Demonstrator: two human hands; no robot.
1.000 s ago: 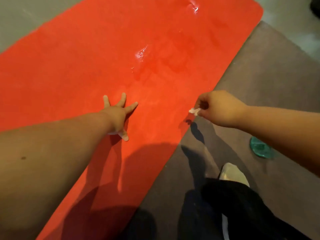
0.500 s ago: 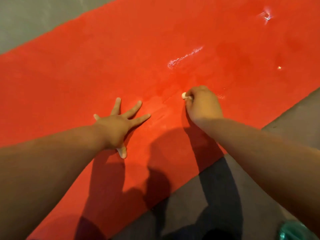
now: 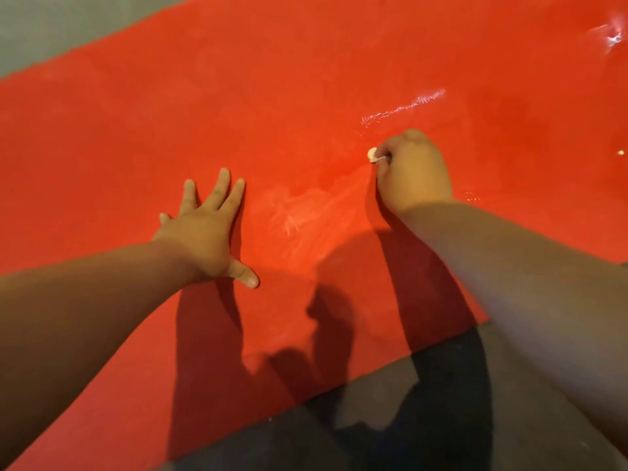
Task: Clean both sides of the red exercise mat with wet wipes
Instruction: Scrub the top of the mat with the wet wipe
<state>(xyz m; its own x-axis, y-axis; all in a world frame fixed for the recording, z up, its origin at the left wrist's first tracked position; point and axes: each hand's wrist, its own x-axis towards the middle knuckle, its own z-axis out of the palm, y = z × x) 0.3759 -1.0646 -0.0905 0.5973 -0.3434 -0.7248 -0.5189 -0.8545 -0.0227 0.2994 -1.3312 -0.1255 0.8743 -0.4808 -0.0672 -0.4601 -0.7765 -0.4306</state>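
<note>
The red exercise mat (image 3: pixel 238 96) lies flat on the floor and fills most of the view, with wet shiny streaks in its middle and at the far right. My left hand (image 3: pixel 207 229) rests flat on it, fingers spread. To its right, my right hand (image 3: pixel 413 171) is curled into a fist on the mat and grips a small white wet wipe (image 3: pixel 372 154); only a bit of the wipe sticks out past the fingers.
A dark grey floor mat (image 3: pixel 390 433) borders the red mat's near edge at the bottom. Bare grey floor (image 3: pixel 51 25) shows at the top left. Shadows of my arms fall across the near part of the red mat.
My right hand has carried the wipe from the mat's near edge onto the mat's middle and further away from me. My left hand stays pressed flat. The view has moved closer to the mat.
</note>
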